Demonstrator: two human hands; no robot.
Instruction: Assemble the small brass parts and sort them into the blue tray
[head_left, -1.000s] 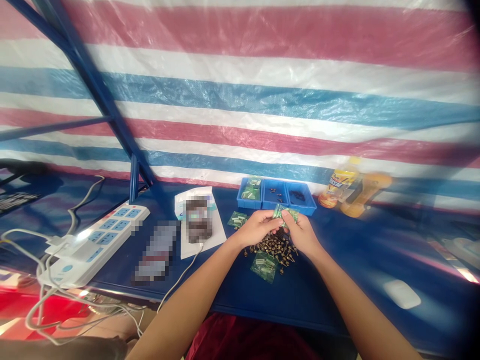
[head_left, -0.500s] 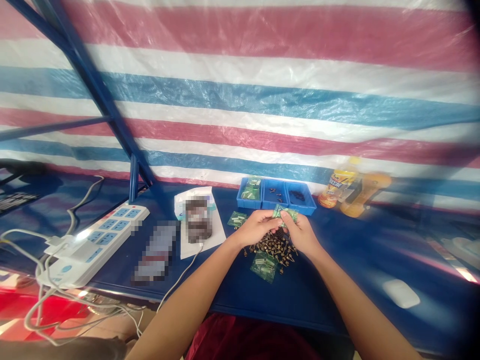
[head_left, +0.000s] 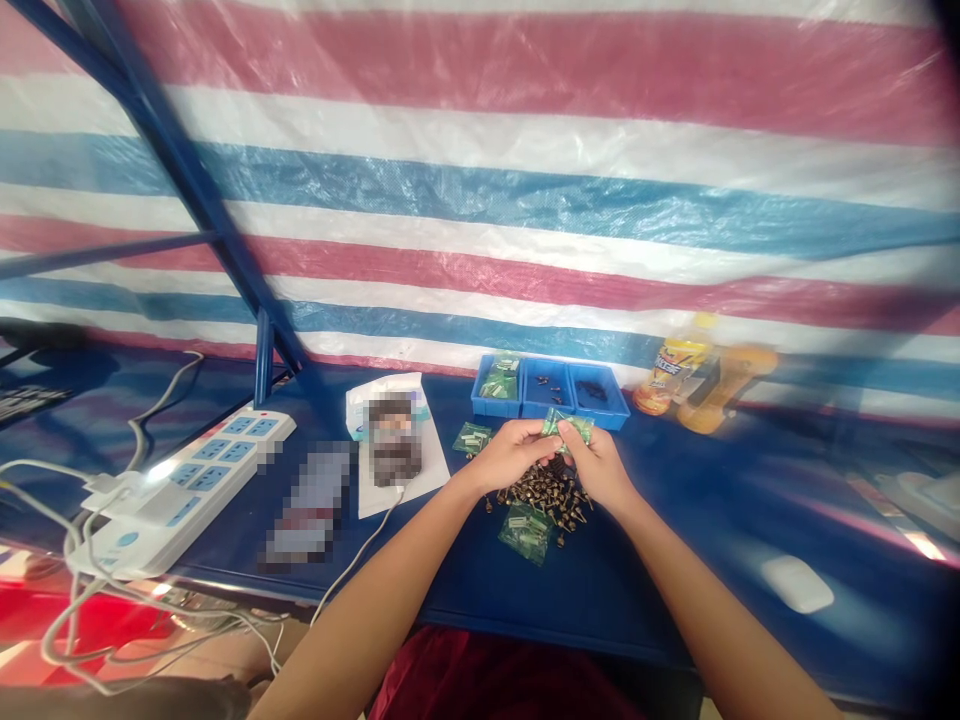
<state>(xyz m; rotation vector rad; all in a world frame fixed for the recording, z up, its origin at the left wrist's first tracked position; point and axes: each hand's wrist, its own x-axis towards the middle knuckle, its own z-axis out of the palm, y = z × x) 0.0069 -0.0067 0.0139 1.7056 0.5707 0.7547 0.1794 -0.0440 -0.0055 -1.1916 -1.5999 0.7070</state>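
Note:
Both hands meet over a pile of small brown metal parts (head_left: 551,495) on the blue table (head_left: 675,560). My left hand (head_left: 510,455) and my right hand (head_left: 596,462) pinch the same small green plastic bag (head_left: 568,427) between their fingertips, held just above the pile. Another filled green bag (head_left: 527,530) lies at the near edge of the pile, and one more green bag (head_left: 472,438) lies to the left of my left hand.
A blue three-compartment tray (head_left: 551,391) stands behind the hands, with green bags in its left compartment. Two orange drink bottles (head_left: 701,385) lie at the back right. A white power strip (head_left: 180,490) with cables sits at the left, a white paper (head_left: 394,445) beside it.
Both hands stay on the green bag over the pile; the fingers shift slightly. The view has drifted a little.

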